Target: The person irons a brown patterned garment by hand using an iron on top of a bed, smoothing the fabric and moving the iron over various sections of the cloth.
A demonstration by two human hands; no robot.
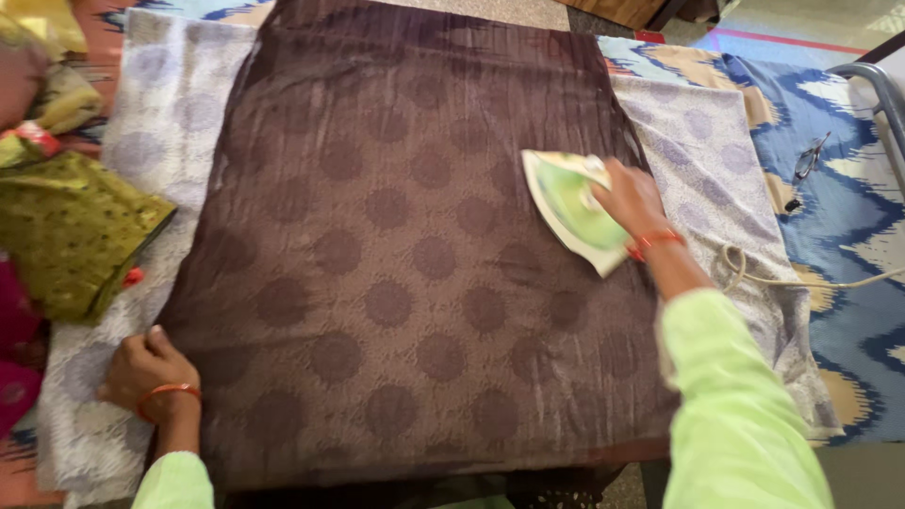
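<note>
A green iron (pixel 572 209) is gripped by the right hand (pixel 630 196) at centre right — the brown cloth (pixel 396 254) is pressed flat by the left hand (pixel 143 369) at lower left.

Brown cloth (pixel 396 264) lies open — folded green fabric (pixel 71 231) crowds its left edge.

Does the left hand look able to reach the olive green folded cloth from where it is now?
Probably yes. The left hand rests on the brown cloth's near left edge, and the olive green folded cloth lies just beyond it to the left, with only flat pale sheet between them.
</note>
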